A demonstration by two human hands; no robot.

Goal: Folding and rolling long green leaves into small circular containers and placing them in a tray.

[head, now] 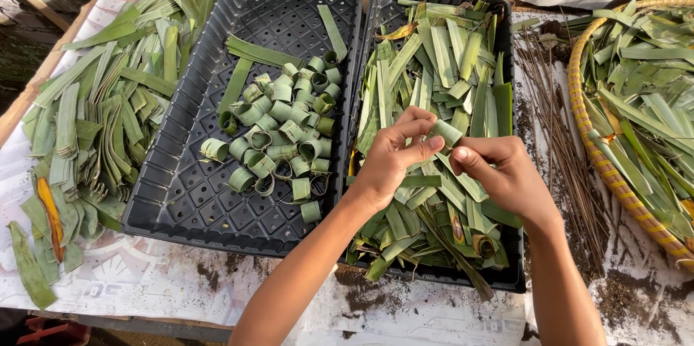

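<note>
A work table (434, 310) covered with a pale printed sheet (144, 281), smeared with dark soil (361, 292), carries two black plastic trays (181, 194) side by side, their long edges touching. To the left of the trays, a loose heap of cut green leaf strips (101, 114) lies directly on the sheet, with one yellowed strip (50, 216) at its near end. To the right, a scatter of thin brown sticks (564, 136) rests between the second tray (506, 274) and a round woven basket (614, 180) at the table's far right edge.
</note>
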